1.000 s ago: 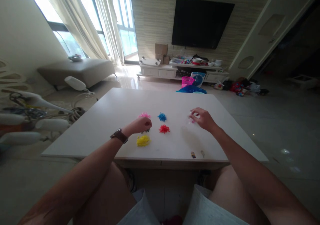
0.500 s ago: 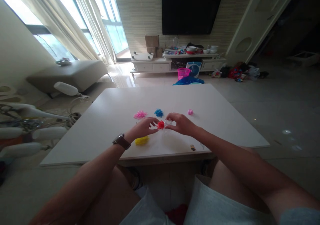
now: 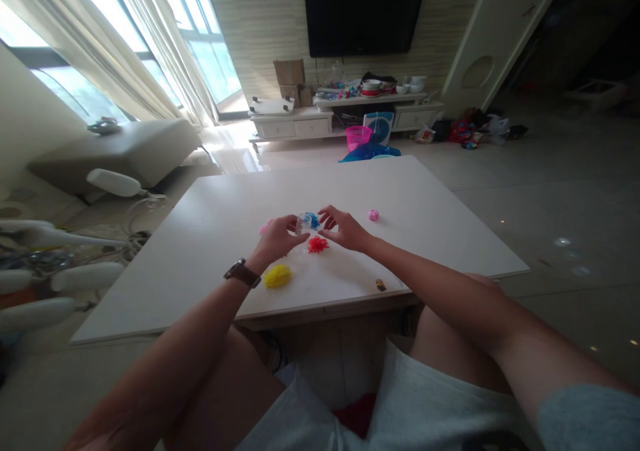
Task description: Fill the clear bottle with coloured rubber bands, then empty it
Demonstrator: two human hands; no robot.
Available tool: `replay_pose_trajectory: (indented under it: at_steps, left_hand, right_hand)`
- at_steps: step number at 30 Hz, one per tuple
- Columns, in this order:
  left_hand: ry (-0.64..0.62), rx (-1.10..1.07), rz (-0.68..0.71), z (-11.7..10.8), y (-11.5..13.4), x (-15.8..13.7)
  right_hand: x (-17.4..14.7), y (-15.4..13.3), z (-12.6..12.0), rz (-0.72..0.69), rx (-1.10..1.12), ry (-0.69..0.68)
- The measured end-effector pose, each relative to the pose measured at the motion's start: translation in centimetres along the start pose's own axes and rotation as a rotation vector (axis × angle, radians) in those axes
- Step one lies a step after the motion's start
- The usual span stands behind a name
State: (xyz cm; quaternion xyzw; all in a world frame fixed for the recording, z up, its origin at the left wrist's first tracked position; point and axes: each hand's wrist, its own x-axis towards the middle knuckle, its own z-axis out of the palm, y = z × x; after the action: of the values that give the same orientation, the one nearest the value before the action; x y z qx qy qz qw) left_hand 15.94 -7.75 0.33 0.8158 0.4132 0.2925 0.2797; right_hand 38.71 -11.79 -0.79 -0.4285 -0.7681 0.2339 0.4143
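My left hand [image 3: 280, 239] grips a small clear plastic cup-like piece [image 3: 302, 224] between thumb and fingers. Right beside it, partly behind the clear piece, is a blue clump [image 3: 313, 220] of thin strands or small bands. On the other side of the blue clump, my right hand [image 3: 343, 229] has thumb and fingers apart, with nothing visible between them. A red clump [image 3: 317, 245] lies on the table just below the hands. Nearer me is a yellow clump [image 3: 278, 276]. A pink clump [image 3: 265, 227] is mostly hidden behind my left hand.
The white table [image 3: 200, 257] also holds a pink ball [image 3: 373, 215] at the right and a small yellow-and-brown figure [image 3: 381, 285] near the front edge. A lamp with white shades [image 3: 114, 182] stands at the left. Beyond the table are a pink basket [image 3: 358, 137] and a low cabinet.
The clear piece has passed from my right hand to my left and moved from the red clump to the blue one. Both hands have shifted up and left; the view has tilted slightly.
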Motion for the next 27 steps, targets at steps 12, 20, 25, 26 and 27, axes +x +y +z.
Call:
replay_pose_trajectory:
  at_steps: [12, 20, 25, 26, 27]
  left_hand:
    - [0.012, 0.056, -0.039, -0.3, -0.7, -0.9]
    - [-0.024, 0.173, -0.014, -1.1, -2.1, -1.1]
    - [-0.063, 0.282, -0.005, -0.9, -2.9, -1.2]
    - [-0.074, 0.298, -0.002, -0.9, -2.9, -1.2]
    - [-0.084, 0.308, 0.001, -0.7, -3.0, -1.2]
  right_hand:
    - [-0.2, 5.3, 4.1, 0.067, -0.476, -0.321]
    - [-0.1, 5.4, 3.4, 0.100, -0.452, -0.260]
    - [0.5, 4.2, 2.4, 0.116, -0.357, -0.175]
    - [0.6, 3.7, 2.2, 0.116, -0.323, -0.151]
    - [0.6, 3.3, 2.0, 0.115, -0.290, -0.129]
